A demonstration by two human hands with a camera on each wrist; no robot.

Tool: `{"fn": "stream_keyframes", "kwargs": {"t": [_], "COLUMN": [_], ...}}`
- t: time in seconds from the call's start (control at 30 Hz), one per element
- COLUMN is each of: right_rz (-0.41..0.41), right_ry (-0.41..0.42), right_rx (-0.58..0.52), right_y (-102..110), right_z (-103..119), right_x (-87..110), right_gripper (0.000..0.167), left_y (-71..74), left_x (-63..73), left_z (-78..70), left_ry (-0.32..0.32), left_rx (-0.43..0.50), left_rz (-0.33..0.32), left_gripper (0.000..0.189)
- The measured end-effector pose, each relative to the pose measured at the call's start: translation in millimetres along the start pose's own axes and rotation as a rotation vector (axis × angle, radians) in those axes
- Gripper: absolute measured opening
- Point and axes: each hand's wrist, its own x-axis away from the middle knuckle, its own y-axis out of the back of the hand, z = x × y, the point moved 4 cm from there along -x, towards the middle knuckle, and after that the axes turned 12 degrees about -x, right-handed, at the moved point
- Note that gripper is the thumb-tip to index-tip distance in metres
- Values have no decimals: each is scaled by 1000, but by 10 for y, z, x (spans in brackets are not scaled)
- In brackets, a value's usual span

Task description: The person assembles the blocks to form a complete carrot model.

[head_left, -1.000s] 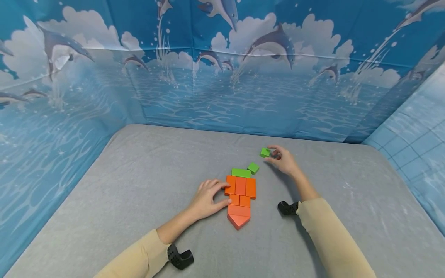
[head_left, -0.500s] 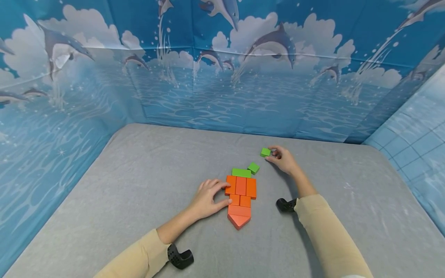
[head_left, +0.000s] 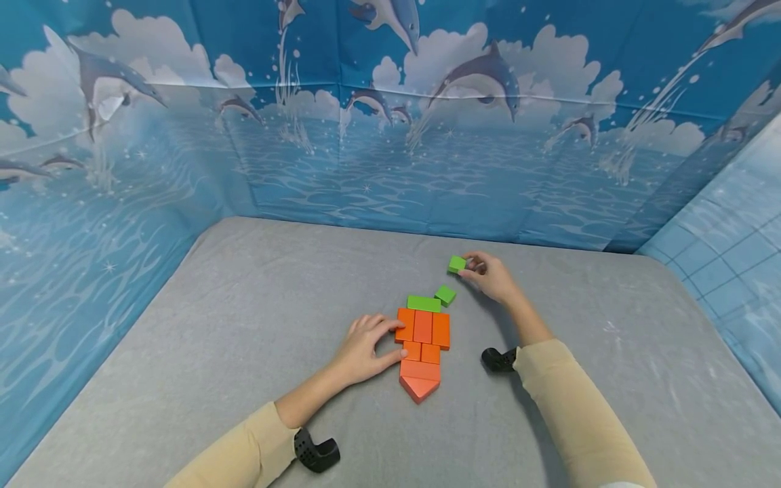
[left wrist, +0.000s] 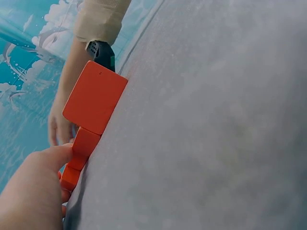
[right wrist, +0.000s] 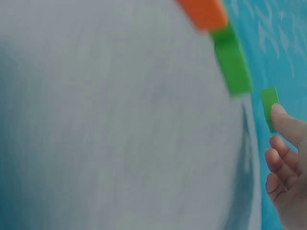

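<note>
Orange blocks (head_left: 422,327) lie together in a flat shape, with a pointed red-orange block (head_left: 419,388) at the near end and a long green block (head_left: 424,303) along the far end. My left hand (head_left: 361,351) rests beside them; its thumb and forefinger touch their left side. In the left wrist view the thumb lies against a small orange block (left wrist: 87,142). A green block (head_left: 456,264) is pinched between thumb and forefinger of my right hand (head_left: 491,278), seen also in the right wrist view. Another small green block (head_left: 445,295) sits tilted near the long one's right corner.
The blocks lie on a grey cloth-covered table (head_left: 244,291). A blue dolphin-print curtain (head_left: 366,176) stands along the back and left. Black devices are strapped to the left wrist (head_left: 316,453) and the right wrist (head_left: 499,360).
My right hand has moved a little to the left with the green block, which now looks turned and slightly raised. The left hand and the other blocks have kept their places.
</note>
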Motion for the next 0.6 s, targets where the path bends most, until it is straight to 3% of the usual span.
{"fn": "stream_keyframes", "kwargs": {"t": [0.27,0.6], "right_rz": [158,242], "right_ry": [135,236], "right_rx": [-23,43], "right_y": [-330,-642], "right_z": [328,411], "right_x": [-36,-70], "right_gripper": [34,31], "left_y": [4,2], "left_x": [2,6], "left_z": [2,8], "left_ry": [6,1], "left_rx": [1,5], "left_rz": [10,6], "left_gripper": [45,44]}}
